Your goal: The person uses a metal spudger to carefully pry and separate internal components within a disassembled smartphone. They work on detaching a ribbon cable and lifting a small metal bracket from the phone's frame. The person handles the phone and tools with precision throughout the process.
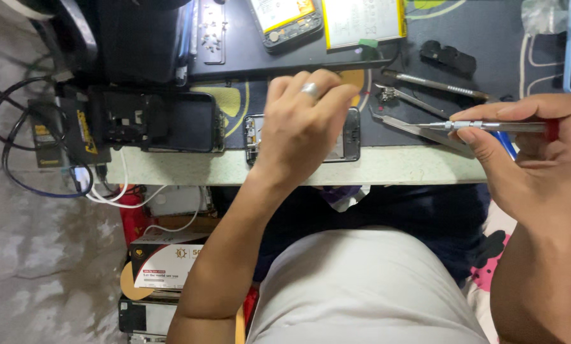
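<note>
Left hand (304, 124) lay curled on the phone (350, 135), hiding most of it | right hand (530, 159) pinched a screwdriver (495, 127) just beside | its tip was blurry.

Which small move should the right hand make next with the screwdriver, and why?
Probably bring the screwdriver leftward and down to the opened phone. The right hand holds it level, off to the side of the phone, while the left hand rests on the phone.
</note>
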